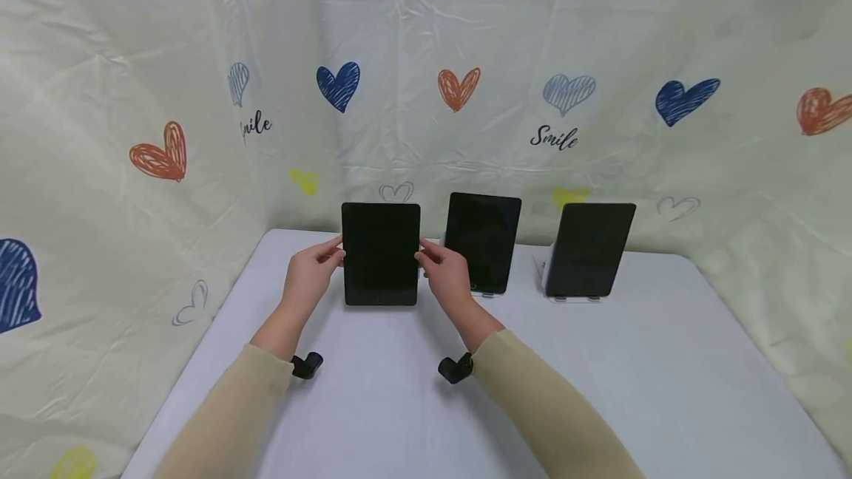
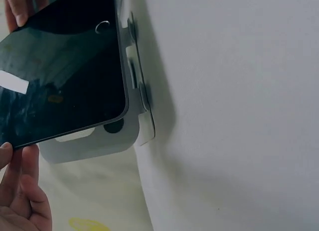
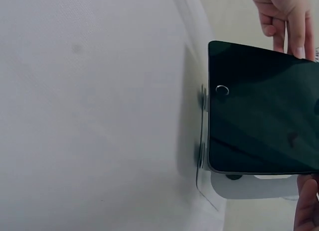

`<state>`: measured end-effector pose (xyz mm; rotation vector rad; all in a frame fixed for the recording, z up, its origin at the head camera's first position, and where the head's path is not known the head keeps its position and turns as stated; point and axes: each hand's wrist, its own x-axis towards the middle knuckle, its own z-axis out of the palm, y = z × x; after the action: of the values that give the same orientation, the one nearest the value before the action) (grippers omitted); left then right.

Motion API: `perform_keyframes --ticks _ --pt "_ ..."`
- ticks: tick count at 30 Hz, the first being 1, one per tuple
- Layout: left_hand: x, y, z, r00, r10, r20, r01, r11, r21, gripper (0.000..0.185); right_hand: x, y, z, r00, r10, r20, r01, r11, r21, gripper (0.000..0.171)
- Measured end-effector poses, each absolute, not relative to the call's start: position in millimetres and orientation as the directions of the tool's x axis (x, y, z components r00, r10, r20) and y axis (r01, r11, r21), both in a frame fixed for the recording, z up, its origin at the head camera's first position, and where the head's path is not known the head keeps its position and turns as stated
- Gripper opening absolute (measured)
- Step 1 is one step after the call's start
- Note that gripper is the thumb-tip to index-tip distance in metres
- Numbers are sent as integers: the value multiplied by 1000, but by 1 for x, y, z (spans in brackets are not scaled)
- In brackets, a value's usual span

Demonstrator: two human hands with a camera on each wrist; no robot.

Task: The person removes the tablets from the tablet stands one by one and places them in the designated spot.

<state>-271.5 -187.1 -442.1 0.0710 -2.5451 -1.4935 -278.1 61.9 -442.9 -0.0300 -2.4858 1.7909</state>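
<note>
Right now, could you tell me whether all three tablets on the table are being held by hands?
No, only the left tablet is held, between the left hand and right hand.

A: Both arms out forward, sleeves tan, forearms converging toward the middle. 2 small black wrist units, 1 under each wrist.

B: Left hand (image 1: 308, 277)?

A: Raised, wrist slightly bent, fingers (image 1: 330, 249) reaching right and pinching the left edge of the tablet (image 1: 381, 253). In the left wrist view, 2 or 3 fingers (image 2: 22, 188) sit at the edge, lightly curled.

B: Right hand (image 1: 447, 274)?

A: Mirrors it. Fingers (image 1: 429, 250) point left, thumb side up, gripping the right edge. Right wrist view shows fingertips (image 3: 298, 44) laid on one edge and the thumb at the opposite one.

B: Palms?

A: Facing each other, level height.
</note>
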Motion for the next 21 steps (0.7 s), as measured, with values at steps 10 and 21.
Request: perform_keyframes --ticks 10,21 --pt "-253 -187 -434 -988 -115 104 28 530 848 40 -265 66 -439 -999 32 42 -30 320 -947 36" --pt "-233 -193 -429 -998 -59 -5 -37 541 840 39 -240 67 -434 -997 -2 -72 67 308 -949 35"
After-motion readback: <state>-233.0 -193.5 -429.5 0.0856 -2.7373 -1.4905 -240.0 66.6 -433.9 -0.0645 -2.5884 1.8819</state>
